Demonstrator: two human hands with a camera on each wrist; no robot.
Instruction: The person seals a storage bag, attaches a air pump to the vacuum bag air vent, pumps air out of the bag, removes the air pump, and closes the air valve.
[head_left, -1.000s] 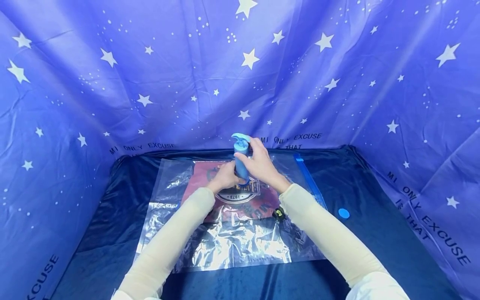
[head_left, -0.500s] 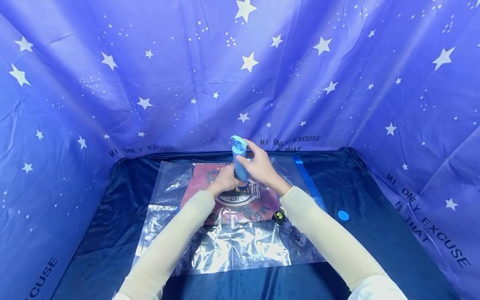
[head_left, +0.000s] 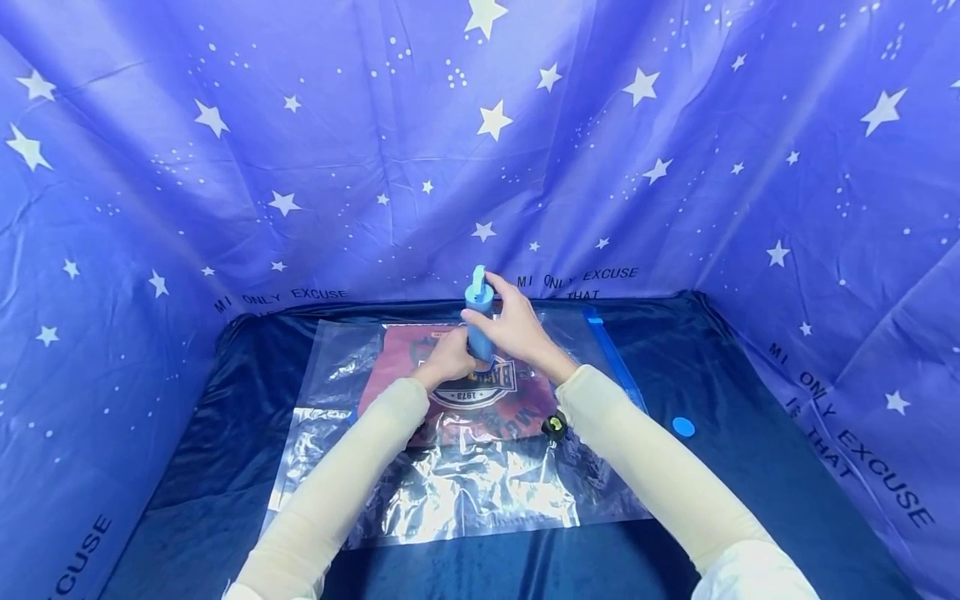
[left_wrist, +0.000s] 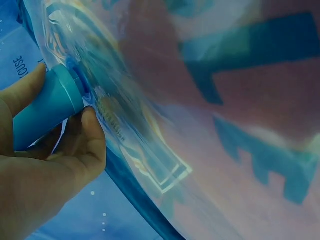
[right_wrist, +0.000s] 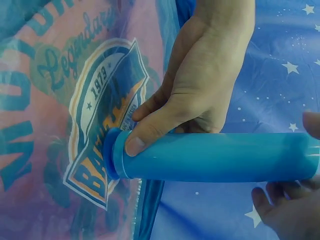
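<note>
A blue hand pump [head_left: 481,340] stands upright on a clear plastic storage bag [head_left: 465,500], its lower end over the bag's surface. Inside the bag lies a flat red printed shirt [head_left: 386,375]. My left hand [head_left: 448,357] grips the pump low down; in the right wrist view the left thumb [right_wrist: 136,145] presses just above the bottom collar [right_wrist: 120,154]. Higher up, my right hand [head_left: 517,327] holds the pump, with the thumb on the barrel and a fingertip at the light blue top handle [head_left: 478,275].
Right of the hands runs the bag's blue zip edge [head_left: 611,354]. A small black and green round piece [head_left: 554,426] lies on the bag by the right forearm. A blue disc [head_left: 683,427] rests on the dark blue cloth [head_left: 735,500]. Starry curtains [head_left: 360,150] surround the table.
The pump's top handle has turned from lying crosswise to pointing toward me, the right fingers shifting with it. The left hand keeps its grip at the base.
</note>
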